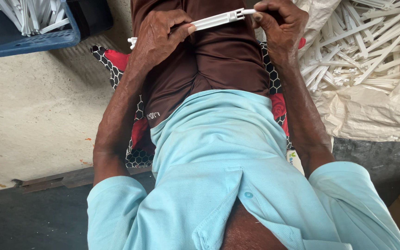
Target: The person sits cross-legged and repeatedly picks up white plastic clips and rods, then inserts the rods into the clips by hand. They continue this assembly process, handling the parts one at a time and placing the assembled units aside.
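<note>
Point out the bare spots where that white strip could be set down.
Bare concrete floor lies beside the left hand, bordered by the blue crate above and the patterned cushion. Right of the right hand, the sack is crowded with white plastic pieces.

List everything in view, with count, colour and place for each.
plastic strip: one, white, held across the lap by both hands
loose strips: many, white, heaped on the sack at right
sack: one, off-white, right
crate: one, blue, top left, holding white strips
cushion: one, red, black and white, under the person
floor: pale concrete, left
left hand: grips the strip
right hand: pinches the strip's end
</note>
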`<state>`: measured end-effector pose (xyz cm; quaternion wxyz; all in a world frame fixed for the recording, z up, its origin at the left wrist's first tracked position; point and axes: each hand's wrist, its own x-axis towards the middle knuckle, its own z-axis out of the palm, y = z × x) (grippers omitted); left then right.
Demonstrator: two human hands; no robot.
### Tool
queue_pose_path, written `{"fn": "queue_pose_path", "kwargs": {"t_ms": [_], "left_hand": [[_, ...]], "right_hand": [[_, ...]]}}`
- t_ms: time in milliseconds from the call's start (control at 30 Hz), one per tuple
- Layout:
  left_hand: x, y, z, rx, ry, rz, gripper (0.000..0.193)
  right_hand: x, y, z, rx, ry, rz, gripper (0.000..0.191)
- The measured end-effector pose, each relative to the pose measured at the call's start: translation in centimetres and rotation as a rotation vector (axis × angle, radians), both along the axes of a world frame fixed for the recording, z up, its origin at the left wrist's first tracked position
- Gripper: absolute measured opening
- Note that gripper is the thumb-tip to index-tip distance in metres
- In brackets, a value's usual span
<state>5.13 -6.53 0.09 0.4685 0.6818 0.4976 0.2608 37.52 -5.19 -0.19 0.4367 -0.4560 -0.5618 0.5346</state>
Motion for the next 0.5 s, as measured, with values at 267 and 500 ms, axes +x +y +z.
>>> {"fn": "queue_pose_path", "kwargs": {"t_ms": [267, 500], "left_hand": [[-0.1, -0.1, -1.1, -0.018, 0.001, -0.012, 0.036], [-0.1, -0.4, -1.0, 0.066, 0.018, -0.012, 0.032]], "right_hand": [[-0.6, 0.0, -0.4, 0.095, -0.185, 0.036, 0.016], [-1.1, 0.2, 0.3, -0.055, 0.020, 0.040, 0.013]]}}
